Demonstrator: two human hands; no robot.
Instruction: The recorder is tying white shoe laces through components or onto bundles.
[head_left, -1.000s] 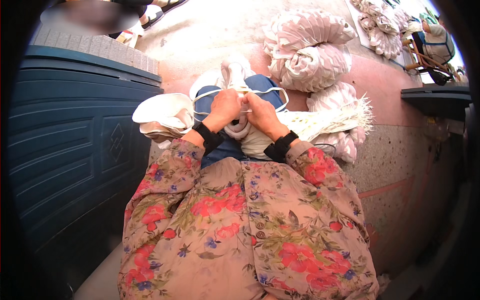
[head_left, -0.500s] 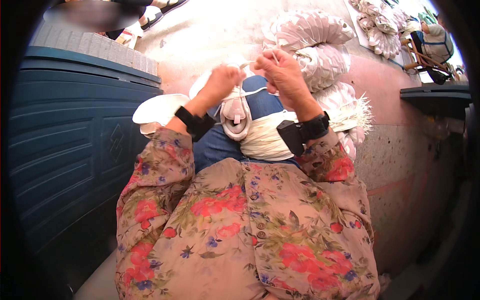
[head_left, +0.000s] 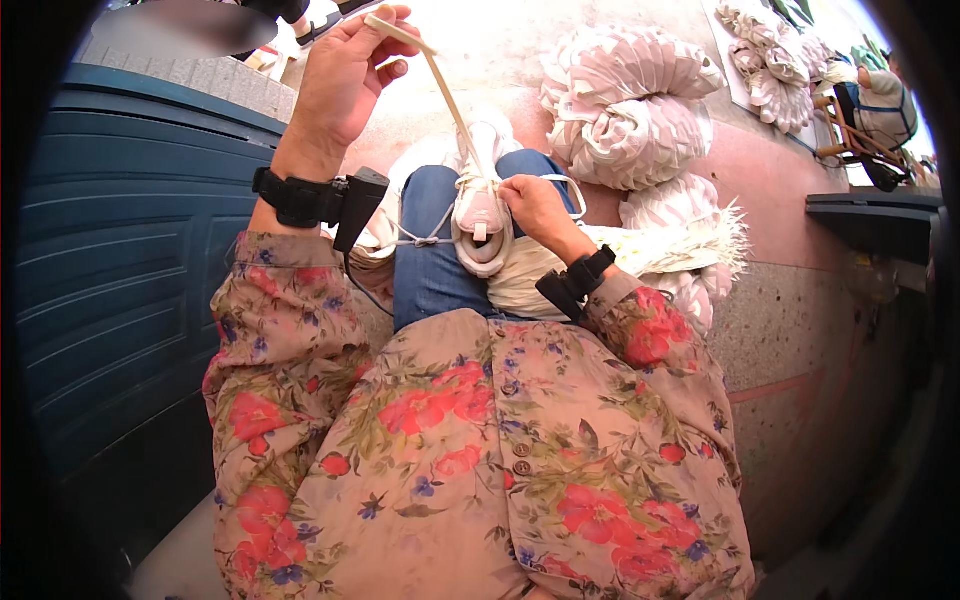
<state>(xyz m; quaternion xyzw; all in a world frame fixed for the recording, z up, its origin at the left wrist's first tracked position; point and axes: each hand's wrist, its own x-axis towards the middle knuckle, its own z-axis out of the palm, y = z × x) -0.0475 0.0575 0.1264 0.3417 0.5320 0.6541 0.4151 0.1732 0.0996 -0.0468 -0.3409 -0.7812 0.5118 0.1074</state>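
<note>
Head view: strap (head_left: 445,90) pulled taut off the bundle (head_left: 481,215).
Left hand (head_left: 345,75) gripped the strap's far end, raised; right hand (head_left: 535,205) pinched the knot, nearer.

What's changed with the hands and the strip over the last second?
The left hand has lifted up and away from the lap, pulling the pale strip taut. The right hand stayed low, pinching the white bundle on the knee. The heaps of white bundles on the floor have not moved.
</note>
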